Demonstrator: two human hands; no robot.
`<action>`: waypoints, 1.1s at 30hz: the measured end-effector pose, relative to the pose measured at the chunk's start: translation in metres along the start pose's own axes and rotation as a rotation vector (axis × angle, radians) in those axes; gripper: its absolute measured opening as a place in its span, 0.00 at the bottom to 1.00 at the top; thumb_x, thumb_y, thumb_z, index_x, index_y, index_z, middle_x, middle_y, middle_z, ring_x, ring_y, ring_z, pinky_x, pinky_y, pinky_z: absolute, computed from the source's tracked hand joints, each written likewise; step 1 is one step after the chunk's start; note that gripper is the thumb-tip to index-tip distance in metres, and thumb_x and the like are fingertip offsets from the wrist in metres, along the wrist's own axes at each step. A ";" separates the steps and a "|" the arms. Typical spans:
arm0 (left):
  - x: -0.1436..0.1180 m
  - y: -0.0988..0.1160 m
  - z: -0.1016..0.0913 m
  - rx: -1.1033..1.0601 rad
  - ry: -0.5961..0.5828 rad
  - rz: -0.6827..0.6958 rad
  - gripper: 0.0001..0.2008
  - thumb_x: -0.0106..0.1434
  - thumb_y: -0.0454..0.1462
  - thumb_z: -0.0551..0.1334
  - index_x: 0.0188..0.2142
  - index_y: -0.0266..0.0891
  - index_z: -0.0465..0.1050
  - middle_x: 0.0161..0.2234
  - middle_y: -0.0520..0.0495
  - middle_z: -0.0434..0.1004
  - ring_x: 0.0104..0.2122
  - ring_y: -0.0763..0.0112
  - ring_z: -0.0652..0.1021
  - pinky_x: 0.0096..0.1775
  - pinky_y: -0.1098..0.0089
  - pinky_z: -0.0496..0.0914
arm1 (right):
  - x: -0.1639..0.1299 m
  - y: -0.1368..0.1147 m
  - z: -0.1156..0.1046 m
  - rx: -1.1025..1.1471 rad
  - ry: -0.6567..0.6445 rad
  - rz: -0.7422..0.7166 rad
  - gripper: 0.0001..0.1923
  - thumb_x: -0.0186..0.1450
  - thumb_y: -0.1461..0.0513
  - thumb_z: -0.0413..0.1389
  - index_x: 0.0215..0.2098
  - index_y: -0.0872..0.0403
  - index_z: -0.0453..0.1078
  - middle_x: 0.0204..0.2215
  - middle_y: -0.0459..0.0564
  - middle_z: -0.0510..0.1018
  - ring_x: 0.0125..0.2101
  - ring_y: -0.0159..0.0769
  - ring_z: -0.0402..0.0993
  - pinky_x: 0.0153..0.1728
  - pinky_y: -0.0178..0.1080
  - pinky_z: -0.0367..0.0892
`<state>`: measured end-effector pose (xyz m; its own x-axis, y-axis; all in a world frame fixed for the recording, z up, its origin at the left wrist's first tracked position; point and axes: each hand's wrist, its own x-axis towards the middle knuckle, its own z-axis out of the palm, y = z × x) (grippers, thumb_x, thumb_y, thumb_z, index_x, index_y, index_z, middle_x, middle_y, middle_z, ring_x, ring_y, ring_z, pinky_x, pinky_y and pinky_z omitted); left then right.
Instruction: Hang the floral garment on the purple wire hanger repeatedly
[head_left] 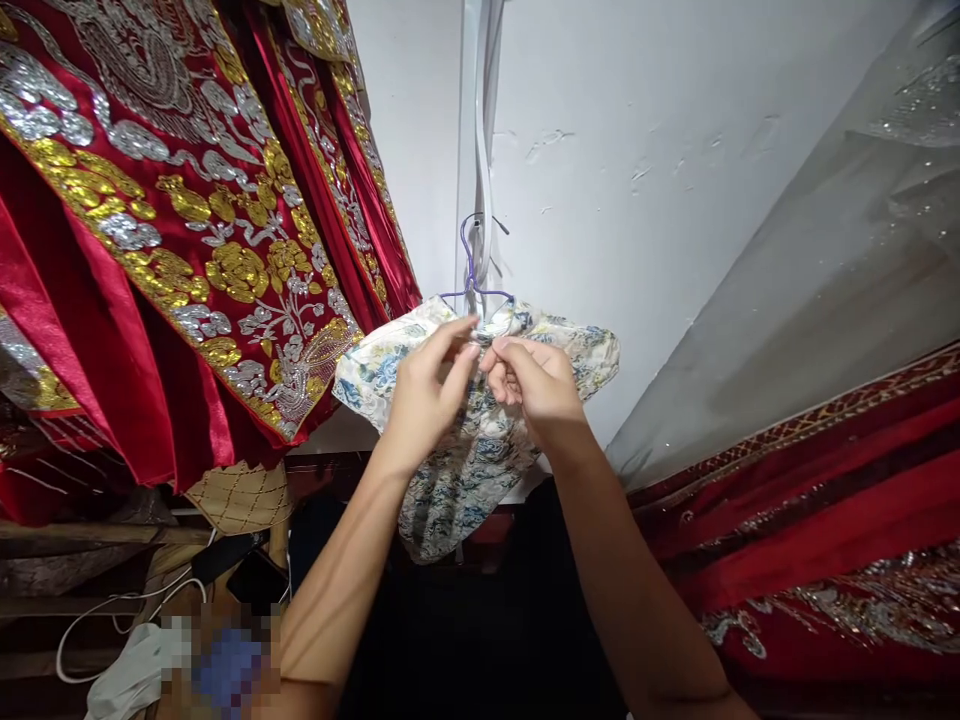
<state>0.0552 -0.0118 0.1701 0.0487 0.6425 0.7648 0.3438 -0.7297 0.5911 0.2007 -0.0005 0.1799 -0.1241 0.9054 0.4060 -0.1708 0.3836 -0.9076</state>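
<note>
backdrop: white wall (675,150), scuffed; a pale vertical strip (474,120) runs down it and serves as the hang point.
hanger: purple wire hanger (472,262), hook caught at the strip, so the garment hangs free and both hands can work on it.
garment: small floral top (457,470), cream with blue and yellow print, draped on the hanger, body drooping below it.
left hand (424,395): just below the hanger, fingers pinched shut on the collar fabric of the floral top — looks like it steadies the neckline.
right hand (536,385): beside the left, touching it; fingertips closed on the same collar spot, perhaps a fastening — too small to tell.
left of hanger: red robe (172,240) with gold and silver embroidery, hung higher up.
right of hanger: sheer grey fabric (840,270) over another red embroidered cloth (825,520).
below-left of hanger: wooden shelf (90,535), white cable (97,615), dark phone-like object (259,580).
</note>
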 end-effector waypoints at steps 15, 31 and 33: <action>-0.015 -0.084 -0.089 -0.901 0.696 -0.569 0.16 0.74 0.38 0.54 0.29 0.38 0.67 0.24 0.51 0.70 0.30 0.74 0.75 0.45 0.69 0.72 | -0.061 0.112 -0.026 -0.138 -0.022 0.229 0.14 0.61 0.61 0.52 0.19 0.52 0.69 0.12 0.43 0.69 0.16 0.31 0.62 0.22 0.36 0.57; -0.140 -0.080 -0.015 -1.149 0.709 -0.796 0.05 0.64 0.35 0.62 0.31 0.37 0.73 0.31 0.50 0.76 0.34 0.72 0.78 0.47 0.70 0.72 | -0.107 0.109 -0.075 -0.190 -0.069 0.367 0.21 0.65 0.54 0.54 0.16 0.53 0.67 0.12 0.43 0.63 0.14 0.29 0.56 0.21 0.37 0.51; -0.135 -0.062 -0.015 -1.198 0.612 -0.767 0.07 0.64 0.38 0.64 0.31 0.37 0.70 0.29 0.51 0.74 0.31 0.74 0.76 0.43 0.71 0.71 | -0.108 0.109 -0.072 -0.269 -0.311 0.459 0.20 0.66 0.55 0.54 0.19 0.54 0.70 0.12 0.43 0.64 0.16 0.29 0.59 0.23 0.36 0.56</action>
<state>0.0130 -0.0572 0.0339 -0.2627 0.9649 0.0000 -0.8350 -0.2273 0.5010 0.2659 -0.0439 0.0296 -0.4129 0.9090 -0.0568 0.2147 0.0365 -0.9760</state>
